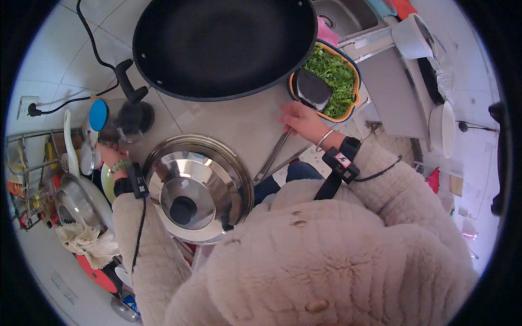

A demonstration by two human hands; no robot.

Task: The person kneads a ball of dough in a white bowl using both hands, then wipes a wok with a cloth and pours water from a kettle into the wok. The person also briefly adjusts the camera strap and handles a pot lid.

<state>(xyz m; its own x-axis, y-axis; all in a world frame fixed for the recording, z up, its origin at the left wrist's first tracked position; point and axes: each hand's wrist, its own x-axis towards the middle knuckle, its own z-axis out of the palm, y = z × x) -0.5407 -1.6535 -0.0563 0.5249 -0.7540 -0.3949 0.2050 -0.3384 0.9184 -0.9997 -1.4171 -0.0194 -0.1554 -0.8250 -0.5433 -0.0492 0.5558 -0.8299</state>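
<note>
My right hand (pixel 301 122) holds the end of a long metal utensil (pixel 274 155), perhaps tongs, which slants down towards my body. Just above that hand is a basket of chopped greens (pixel 341 81) with a dark, rounded-square object (pixel 313 89) lying on them. My left hand (pixel 110 157) reaches among jars at the left, beside one with a blue lid (pixel 98 115); whether its fingers grip anything is unclear. Between my forearms lies a domed metal lid (pixel 195 187) with a black knob. A large black pan (pixel 224 45) fills the top middle.
A wire rack (pixel 30 171) and a steel pan (pixel 79 199) with a white handle stand at the left. A black power cord (pixel 94 49) runs to a wall socket. The sink (pixel 350 18) is at the top right, with white bowls (pixel 442 128) farther right.
</note>
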